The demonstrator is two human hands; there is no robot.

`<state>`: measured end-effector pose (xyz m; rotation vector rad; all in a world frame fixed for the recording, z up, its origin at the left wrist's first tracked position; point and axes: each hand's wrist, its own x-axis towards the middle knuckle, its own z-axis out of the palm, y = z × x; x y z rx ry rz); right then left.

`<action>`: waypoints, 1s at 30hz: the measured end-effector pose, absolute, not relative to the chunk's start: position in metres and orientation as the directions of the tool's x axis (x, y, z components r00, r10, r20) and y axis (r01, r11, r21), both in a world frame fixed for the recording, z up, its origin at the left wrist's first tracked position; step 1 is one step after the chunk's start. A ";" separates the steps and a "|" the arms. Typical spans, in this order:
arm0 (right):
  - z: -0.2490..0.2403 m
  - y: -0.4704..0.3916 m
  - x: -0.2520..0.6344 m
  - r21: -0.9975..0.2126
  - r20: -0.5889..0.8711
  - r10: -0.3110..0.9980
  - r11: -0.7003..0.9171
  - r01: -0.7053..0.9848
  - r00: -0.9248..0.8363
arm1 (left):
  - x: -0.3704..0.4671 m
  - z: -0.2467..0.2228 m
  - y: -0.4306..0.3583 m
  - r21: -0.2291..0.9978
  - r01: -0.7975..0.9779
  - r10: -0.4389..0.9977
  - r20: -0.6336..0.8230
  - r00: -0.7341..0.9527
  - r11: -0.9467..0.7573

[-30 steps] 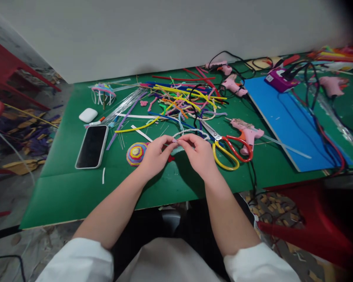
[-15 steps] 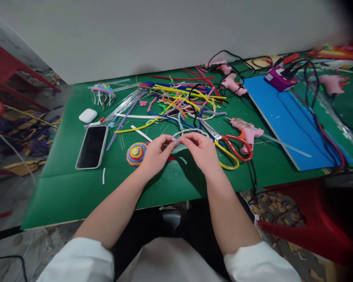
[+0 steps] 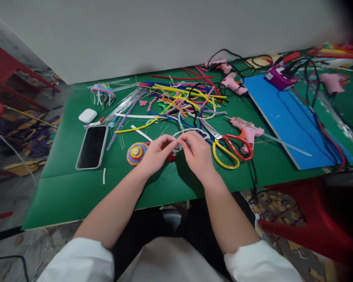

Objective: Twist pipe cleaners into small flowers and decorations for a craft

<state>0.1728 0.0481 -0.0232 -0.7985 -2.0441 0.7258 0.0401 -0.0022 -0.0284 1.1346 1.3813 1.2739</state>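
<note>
My left hand (image 3: 158,153) and my right hand (image 3: 197,152) meet over the front of the table, each closed in a pinch. Fingertips of both grip a pale pipe cleaner (image 3: 205,134), whose white length curves out behind my right hand; the pinched end is mostly covered by the fingers. Beside my left hand lies a round coil of striped pipe cleaners (image 3: 137,154) in yellow, red and blue. A small red piece (image 3: 171,158) shows under the hands. Scissors (image 3: 227,148) with one red and one yellow handle lie to the right of my right hand.
A heap of coloured pipe cleaners (image 3: 182,98) covers the back middle. A phone (image 3: 92,148), a white case (image 3: 87,115) and a small umbrella-shaped craft (image 3: 102,92) are left. Pink glue gun (image 3: 247,131), blue board (image 3: 285,125), purple power block (image 3: 281,77) and cables are right.
My right hand has turned slightly and its fingers have curled in more around the pinched end. My left hand stays nearly in place, and the things on the table have not moved.
</note>
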 end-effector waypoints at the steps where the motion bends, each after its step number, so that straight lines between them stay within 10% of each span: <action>1: -0.023 0.049 0.172 -0.773 0.431 0.781 0.579 0.262 -0.452 | 0.040 -0.029 -0.002 0.994 0.110 0.981 0.015 -0.195 0.006; 6: -0.023 0.053 0.173 -0.994 0.070 0.907 0.097 0.044 -0.416 | 0.035 -0.030 -0.007 0.723 0.650 0.837 0.490 -0.245 -0.233; 11: -0.021 0.055 0.175 -0.993 -0.064 0.867 -0.106 -0.056 -0.495 | 0.030 -0.036 -0.011 0.505 0.744 0.724 0.689 -0.042 -0.437; 22: -0.020 0.056 0.175 -0.989 -0.105 0.863 -0.142 -0.037 -0.494 | 0.036 -0.031 -0.013 0.628 0.721 0.830 0.542 -0.134 -0.293; 30: -0.021 0.055 0.176 -0.985 0.036 0.867 0.116 0.130 -0.498 | 0.039 -0.026 -0.005 0.965 0.263 0.945 0.091 -0.315 -0.005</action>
